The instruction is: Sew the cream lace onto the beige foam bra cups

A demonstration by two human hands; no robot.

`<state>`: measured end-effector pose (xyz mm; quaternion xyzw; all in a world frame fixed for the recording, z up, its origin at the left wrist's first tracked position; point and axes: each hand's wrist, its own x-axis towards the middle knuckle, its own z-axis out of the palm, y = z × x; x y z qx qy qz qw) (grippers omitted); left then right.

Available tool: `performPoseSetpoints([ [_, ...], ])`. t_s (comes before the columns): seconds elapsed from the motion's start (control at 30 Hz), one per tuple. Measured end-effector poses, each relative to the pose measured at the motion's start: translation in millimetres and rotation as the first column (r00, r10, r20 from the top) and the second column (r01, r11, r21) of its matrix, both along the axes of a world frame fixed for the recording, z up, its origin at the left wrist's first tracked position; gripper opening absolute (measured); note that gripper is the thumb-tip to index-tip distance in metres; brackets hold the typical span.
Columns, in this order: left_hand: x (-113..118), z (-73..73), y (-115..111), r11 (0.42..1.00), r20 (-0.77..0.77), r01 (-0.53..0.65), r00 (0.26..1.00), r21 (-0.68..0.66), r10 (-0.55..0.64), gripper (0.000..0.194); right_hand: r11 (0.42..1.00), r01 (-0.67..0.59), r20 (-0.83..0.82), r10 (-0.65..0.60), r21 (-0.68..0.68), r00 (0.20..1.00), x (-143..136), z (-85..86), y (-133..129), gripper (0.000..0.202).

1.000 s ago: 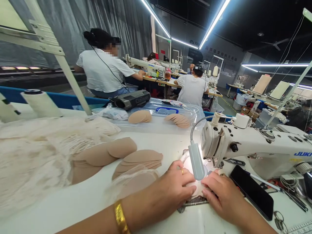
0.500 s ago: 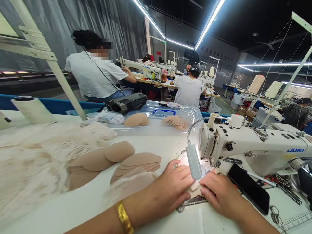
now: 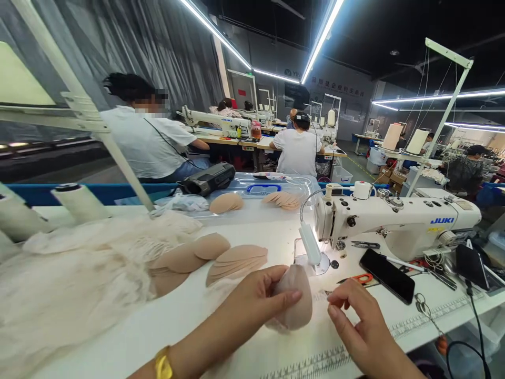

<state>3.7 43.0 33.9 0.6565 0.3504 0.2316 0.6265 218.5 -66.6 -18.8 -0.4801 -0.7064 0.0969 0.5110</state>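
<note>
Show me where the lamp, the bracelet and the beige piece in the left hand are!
Lamp (image 3: 310, 245): head view, middle of its pale head.
Bracelet (image 3: 163, 363): head view, on its gold band.
Beige piece (image 3: 302, 309): head view, on its uncovered face.

1. With my left hand (image 3: 266, 295) I hold a beige rounded piece (image 3: 300, 302), the thumb on its near face.
2. My right hand (image 3: 361, 321) is just beside it, apart, with curled fingers; I cannot tell whether they pinch something small.
3. Beyond the hands I see the white sewing machine (image 3: 389, 216), and its small lamp (image 3: 310, 245) is lit.
4. On the tabletop (image 3: 177, 342), a black phone (image 3: 389, 275) lies near the orange-handled scissors (image 3: 361, 279).
5. To the left I see fanned beige pieces (image 3: 239, 260) near the heaped pale fabric (image 3: 74, 284).
6. Farther away, two persons in white shirts (image 3: 298, 152) are sitting.
</note>
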Motion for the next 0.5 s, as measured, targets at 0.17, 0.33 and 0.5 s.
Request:
performPoseSetpoints([
  [0.17,0.7,-13.1,-32.6,0.992,0.128,-0.092,0.986,-0.084,0.103,0.049,0.999,0.037,-0.068,-0.039,-0.028,0.997,-21.3,1.7,-18.5,0.005],
  [0.33,5.3,-30.9,-51.9,0.985,0.17,-0.122,0.975,-0.123,0.142,0.052,0.995,0.061,-0.051,-0.065,-0.081,0.997,-29.9,5.0,-24.3,0.009],
  [0.5,6.4,-38.4,-76.4,0.952,0.209,-0.269,0.932,-0.147,0.295,0.05,0.969,0.226,0.079,-0.235,0.101,0.969,-37.8,-3.7,-26.0,0.014],
])
